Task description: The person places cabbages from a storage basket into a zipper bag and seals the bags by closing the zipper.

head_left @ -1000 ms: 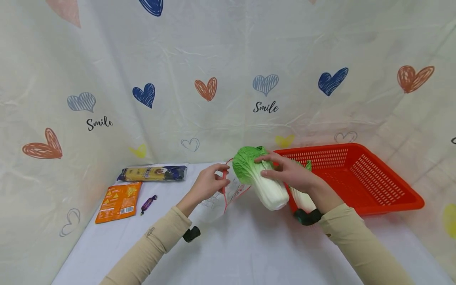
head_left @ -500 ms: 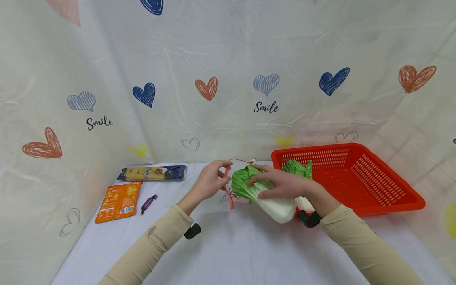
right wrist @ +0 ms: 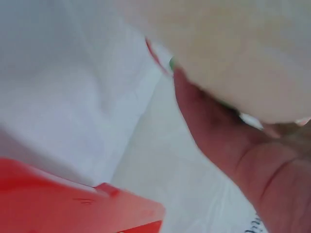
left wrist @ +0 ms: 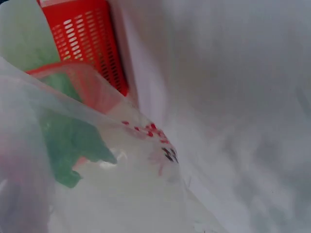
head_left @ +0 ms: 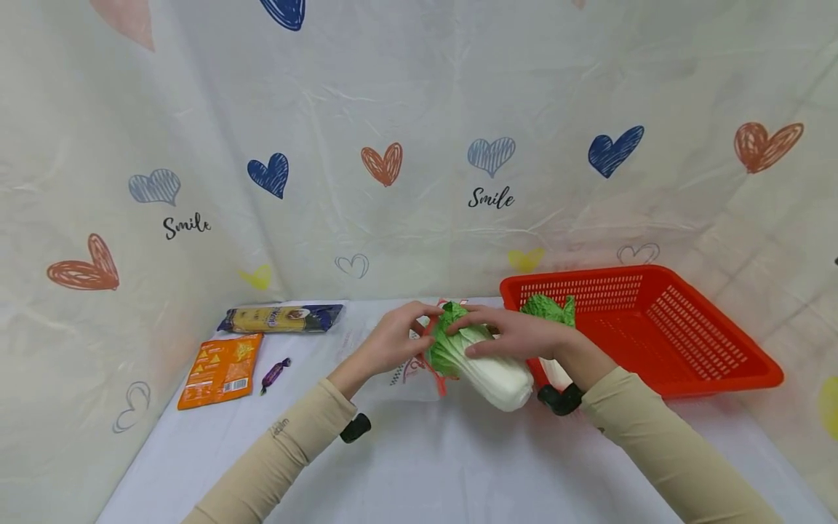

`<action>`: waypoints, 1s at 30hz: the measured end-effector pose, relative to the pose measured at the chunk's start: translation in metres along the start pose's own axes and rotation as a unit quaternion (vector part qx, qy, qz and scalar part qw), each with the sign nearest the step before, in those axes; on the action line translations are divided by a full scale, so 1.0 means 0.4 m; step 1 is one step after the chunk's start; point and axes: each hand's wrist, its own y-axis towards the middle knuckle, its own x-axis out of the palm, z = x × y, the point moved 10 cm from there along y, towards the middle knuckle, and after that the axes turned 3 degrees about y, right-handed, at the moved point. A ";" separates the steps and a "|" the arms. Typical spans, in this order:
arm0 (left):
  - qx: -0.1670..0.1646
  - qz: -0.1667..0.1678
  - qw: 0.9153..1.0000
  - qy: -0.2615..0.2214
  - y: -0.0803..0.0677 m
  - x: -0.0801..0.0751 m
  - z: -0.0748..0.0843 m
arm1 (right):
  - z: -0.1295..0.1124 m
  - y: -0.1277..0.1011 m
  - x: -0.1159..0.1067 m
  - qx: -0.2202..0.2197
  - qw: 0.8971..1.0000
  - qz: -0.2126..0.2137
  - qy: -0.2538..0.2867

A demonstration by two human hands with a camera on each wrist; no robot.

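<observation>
My right hand (head_left: 524,333) grips a napa cabbage (head_left: 495,378), its white base tilted toward me and right. The green leafy end is at the mouth of a clear plastic bag (head_left: 409,386) with a red rim. With curled fingers, my left hand (head_left: 395,340) holds that rim next to the leaves. In the left wrist view, green leaves (left wrist: 68,141) show through the hazy bag (left wrist: 131,194). The right wrist view has the pale cabbage base (right wrist: 243,58) above my thumb. Behind my right wrist, a second napa cabbage (head_left: 550,309) is partly hidden beside the basket.
A red plastic basket (head_left: 720,338) stands at the right. On the left of the white-covered table (head_left: 419,466) lie a long yellow and blue packet (head_left: 278,319), an orange pouch (head_left: 221,371) and a purple wrapped candy (head_left: 275,375). A heart-printed curtain (head_left: 419,94) hangs behind.
My right hand has lowered the cabbage and tilted it, bringing its leafy end to the bag's mouth. My left hand has shifted slightly right with the bag's rim, against the leaves.
</observation>
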 end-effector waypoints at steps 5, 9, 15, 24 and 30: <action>0.020 0.028 0.999 -0.005 -0.004 -0.017 0.004 | 0.047 0.000 0.005 0.048 0.993 0.001 0.111; 0.045 0.031 0.998 -0.011 -0.004 -0.016 0.015 | 0.075 0.007 0.014 0.074 0.968 0.016 0.240; 0.040 0.031 0.997 -0.052 -0.003 -0.011 0.013 | 0.074 0.014 0.010 0.067 0.978 0.056 0.188; -0.075 0.046 0.988 -0.127 -0.001 -0.009 -0.029 | 0.036 0.023 0.023 0.040 0.994 0.082 -0.064; -0.130 0.074 0.977 -0.153 -0.010 -0.015 -0.062 | 0.010 0.008 0.039 0.020 0.998 0.037 -0.053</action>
